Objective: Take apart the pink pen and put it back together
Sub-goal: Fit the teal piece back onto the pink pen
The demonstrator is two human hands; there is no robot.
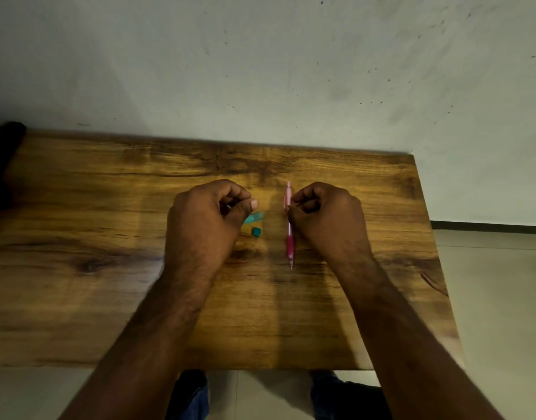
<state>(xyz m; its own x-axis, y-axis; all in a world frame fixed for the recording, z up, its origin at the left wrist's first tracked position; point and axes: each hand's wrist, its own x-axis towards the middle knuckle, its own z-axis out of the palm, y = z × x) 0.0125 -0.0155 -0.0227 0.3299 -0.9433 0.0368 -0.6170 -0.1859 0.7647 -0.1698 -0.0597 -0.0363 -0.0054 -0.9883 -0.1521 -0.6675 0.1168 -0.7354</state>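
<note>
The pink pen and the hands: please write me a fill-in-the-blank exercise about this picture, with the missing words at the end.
1. The pink pen lies on a ____ table.
2. The fingers of the ____ hand touch the pen.
3. Two small ____ pieces lie beside the left hand.
4. The writing tip of the pen points ____ the person.

Missing words: wooden; right; green; toward

The left hand (209, 213) covers most of the teal strip (256, 217). The right hand (324, 213) hides part of the pen (289, 234); contact cannot be confirmed. Dark object (1, 165), far left, is cut off.
</note>
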